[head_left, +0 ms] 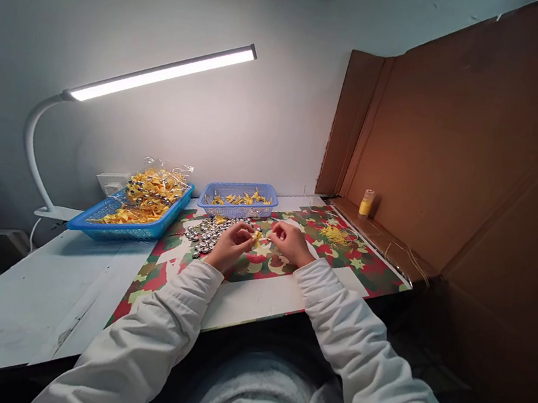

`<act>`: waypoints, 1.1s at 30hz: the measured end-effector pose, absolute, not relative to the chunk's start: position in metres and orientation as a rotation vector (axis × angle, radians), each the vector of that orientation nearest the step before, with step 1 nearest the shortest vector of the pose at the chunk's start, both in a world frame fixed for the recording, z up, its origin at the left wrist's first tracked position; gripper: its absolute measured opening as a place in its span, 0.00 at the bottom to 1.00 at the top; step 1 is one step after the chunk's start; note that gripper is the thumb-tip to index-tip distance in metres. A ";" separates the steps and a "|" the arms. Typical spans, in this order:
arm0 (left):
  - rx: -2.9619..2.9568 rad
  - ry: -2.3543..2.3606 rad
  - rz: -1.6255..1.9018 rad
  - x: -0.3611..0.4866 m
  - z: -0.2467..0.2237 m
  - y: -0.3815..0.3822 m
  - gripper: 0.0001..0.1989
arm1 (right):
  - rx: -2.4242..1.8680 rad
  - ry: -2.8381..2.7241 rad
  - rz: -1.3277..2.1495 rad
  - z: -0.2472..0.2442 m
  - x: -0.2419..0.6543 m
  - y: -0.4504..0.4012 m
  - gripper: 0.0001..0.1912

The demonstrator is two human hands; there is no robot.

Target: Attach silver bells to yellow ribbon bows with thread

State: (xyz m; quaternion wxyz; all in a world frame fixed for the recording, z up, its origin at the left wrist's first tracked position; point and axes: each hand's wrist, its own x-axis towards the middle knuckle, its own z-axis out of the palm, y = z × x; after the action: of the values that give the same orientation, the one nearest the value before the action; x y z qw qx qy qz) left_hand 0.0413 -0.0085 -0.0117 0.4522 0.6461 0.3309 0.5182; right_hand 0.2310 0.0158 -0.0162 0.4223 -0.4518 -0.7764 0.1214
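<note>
The left hand (232, 246) has its fingers pinched nearly closed on a small yellow piece (257, 236), which sits between the two hands above the patterned sheet (252, 267). The right hand (289, 242) has its fingers curled with the tips close together, at three o'clock from the piece; whether they grip anything I cannot tell.

The left fingertips partly cover the piece, so its full shape is hard to make out. The left hand also hides some of the silver beads (206, 235). Both forearms run out of view at the bottom.

Taking the hands as centre, a blue tray (127, 231) of yellow pieces and a clear bag lies at ten o'clock, near the lamp (161, 72). The beads are spread at nine, just beside the left hand, and a smaller basket (234, 210) stands at eleven. Yellow strands (337, 235) lie at two, with a small bottle (365, 204) beyond them. Cardboard (426, 131) walls off the tabletop (28, 287) at three.
</note>
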 end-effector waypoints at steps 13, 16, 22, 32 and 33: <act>1.421 0.826 1.337 0.042 -0.009 -0.010 0.26 | -1.547 -1.919 0.268 -0.041 0.250 0.041 0.14; 1.421 0.821 1.341 0.042 -0.008 -0.011 0.26 | -1.398 -1.829 0.422 -0.035 0.249 0.038 0.08; 1.475 0.823 1.368 0.042 -0.007 -0.012 0.27 | -0.929 -1.830 0.481 -0.008 0.237 0.007 0.09; 1.514 0.822 1.398 0.041 -0.008 -0.011 0.27 | -0.934 -1.958 0.142 -0.006 0.236 0.001 0.08; 1.520 0.822 1.396 0.041 -0.008 -0.011 0.27 | -0.934 -1.958 0.134 -0.006 0.236 0.001 0.08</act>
State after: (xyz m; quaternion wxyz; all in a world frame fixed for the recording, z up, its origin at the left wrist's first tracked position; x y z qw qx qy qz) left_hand 0.0412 -0.0110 -0.0076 0.4440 0.6133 0.3314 0.5629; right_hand 0.2363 0.0013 -0.0064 0.4654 -0.3805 -0.7972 0.0548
